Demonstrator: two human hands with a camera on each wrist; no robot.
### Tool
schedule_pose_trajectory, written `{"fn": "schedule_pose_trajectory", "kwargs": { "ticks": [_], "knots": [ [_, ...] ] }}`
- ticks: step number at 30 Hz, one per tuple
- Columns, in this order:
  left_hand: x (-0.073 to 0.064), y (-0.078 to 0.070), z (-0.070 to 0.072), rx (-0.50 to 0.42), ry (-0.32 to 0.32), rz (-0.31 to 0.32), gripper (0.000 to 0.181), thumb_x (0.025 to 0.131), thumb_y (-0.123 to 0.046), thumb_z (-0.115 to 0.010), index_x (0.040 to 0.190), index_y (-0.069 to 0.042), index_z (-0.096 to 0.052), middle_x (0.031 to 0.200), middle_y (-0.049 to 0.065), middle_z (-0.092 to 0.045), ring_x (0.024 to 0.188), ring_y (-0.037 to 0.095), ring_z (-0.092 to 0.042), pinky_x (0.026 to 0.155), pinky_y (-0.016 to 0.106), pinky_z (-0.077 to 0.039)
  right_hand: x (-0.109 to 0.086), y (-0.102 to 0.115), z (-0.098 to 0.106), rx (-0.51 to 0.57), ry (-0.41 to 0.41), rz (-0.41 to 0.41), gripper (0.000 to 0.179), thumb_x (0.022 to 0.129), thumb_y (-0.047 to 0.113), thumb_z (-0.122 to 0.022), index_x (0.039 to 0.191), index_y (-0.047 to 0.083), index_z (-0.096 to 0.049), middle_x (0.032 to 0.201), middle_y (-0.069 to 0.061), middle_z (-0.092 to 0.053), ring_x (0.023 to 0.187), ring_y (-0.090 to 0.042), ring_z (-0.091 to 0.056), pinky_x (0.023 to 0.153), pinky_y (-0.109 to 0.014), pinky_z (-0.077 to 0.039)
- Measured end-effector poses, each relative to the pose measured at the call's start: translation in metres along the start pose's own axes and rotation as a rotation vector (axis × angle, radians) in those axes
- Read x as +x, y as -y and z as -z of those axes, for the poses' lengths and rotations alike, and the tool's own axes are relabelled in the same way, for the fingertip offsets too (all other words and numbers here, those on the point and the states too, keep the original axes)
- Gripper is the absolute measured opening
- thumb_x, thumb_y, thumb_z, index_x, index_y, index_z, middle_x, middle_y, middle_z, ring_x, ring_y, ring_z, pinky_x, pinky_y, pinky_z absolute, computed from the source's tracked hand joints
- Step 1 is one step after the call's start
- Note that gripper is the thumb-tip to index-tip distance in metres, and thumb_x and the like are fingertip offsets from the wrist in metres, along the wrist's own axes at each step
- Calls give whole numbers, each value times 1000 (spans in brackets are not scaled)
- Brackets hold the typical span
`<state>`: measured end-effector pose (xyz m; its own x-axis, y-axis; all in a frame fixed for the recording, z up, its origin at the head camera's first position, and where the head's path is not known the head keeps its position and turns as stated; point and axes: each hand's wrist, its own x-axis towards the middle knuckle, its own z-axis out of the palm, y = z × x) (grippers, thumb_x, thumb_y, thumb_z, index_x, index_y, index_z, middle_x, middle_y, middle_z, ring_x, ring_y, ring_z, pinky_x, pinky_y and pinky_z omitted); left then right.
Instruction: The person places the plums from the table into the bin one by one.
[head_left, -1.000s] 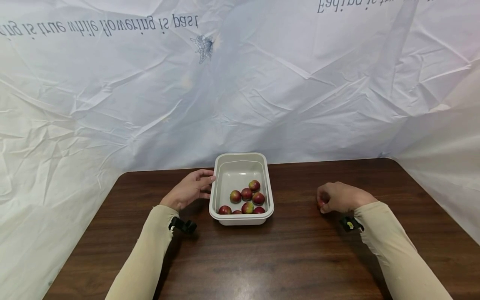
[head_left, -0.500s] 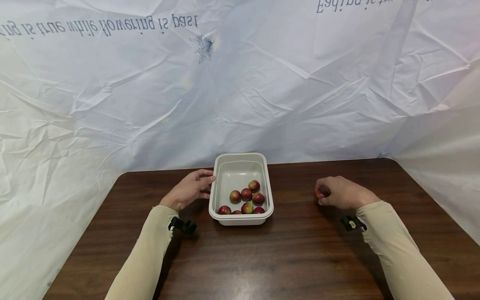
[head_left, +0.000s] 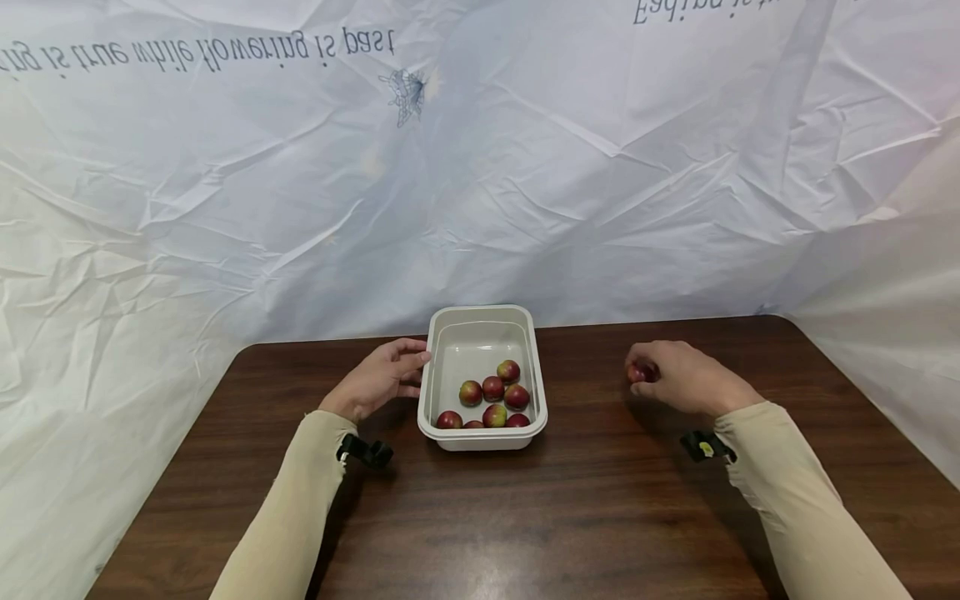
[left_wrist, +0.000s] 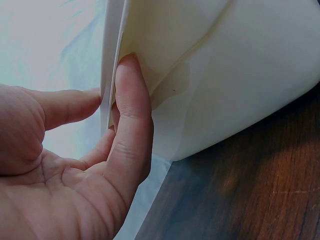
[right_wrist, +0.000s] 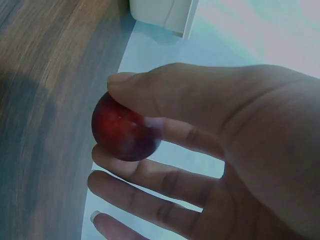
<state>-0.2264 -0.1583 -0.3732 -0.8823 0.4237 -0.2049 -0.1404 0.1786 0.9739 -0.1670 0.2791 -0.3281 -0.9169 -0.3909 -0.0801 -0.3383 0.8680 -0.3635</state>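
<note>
A light grey plastic container (head_left: 480,440) sits near the table's far edge, with several red and yellow-green plums (head_left: 492,388) inside, mostly in its near half. My left hand (head_left: 377,377) holds the container's left side. In the left wrist view, the thumb lies against one face of the rim (left_wrist: 112,65) and a bent finger (left_wrist: 131,115) against the other. Off to the right, my right hand (head_left: 686,379) pinches another dark red plum (right_wrist: 125,127) between thumb and fingers. The plum is held above the table in the right wrist view; the other fingers stretch out beside it.
The dark wooden table (head_left: 480,517) runs back to a wrinkled white sheet (head_left: 480,208) with printed lettering. Black straps (head_left: 365,451) with small devices sit at both wrists. Bare wood lies between the container and my right hand.
My right hand has risen and shifted slightly left and away from me with the plum. The left hand and the container have stayed in place.
</note>
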Motion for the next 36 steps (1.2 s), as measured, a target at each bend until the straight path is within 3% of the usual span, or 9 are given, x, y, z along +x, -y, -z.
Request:
{"fn": "schedule_pose_trajectory", "kwargs": {
  "ticks": [18, 25, 30, 36],
  "knots": [
    [-1, 0, -1, -5, 7, -5, 49, 109, -24, -51, 148, 3, -39, 139, 26, -55, 107, 23, -69, 86, 36, -61, 5, 12, -1, -85, -167, 34, 11, 93, 17, -74, 98, 15, -64, 87, 3, -59, 75, -12, -51, 67, -32, -41],
    [-1, -2, -1, -9, 9, -13, 48, 109, -23, -51, 148, 4, -39, 139, 27, -55, 106, 23, -69, 85, 36, -61, 5, 19, -4, -117, -248, 36, 16, 93, 18, -75, 107, 14, -68, 95, 0, -63, 82, -15, -55, 71, -35, -45],
    [-1, -1, -1, -7, 8, -18, 49, 109, -24, -51, 148, 4, -39, 139, 27, -55, 104, 22, -69, 85, 36, -61, 7, 24, -6, -120, -312, 33, 13, 93, 18, -74, 103, 15, -66, 94, 0, -62, 84, -18, -55, 73, -36, -44],
    [0, -1, -1, -7, 7, -16, 49, 109, -24, -51, 147, 4, -39, 137, 27, -56, 101, 21, -69, 84, 36, -61, 8, 28, -7, -105, -373, 24, 22, 94, 20, -74, 114, 12, -69, 105, -6, -69, 101, -28, -63, 83, -48, -51]
  ]
}}
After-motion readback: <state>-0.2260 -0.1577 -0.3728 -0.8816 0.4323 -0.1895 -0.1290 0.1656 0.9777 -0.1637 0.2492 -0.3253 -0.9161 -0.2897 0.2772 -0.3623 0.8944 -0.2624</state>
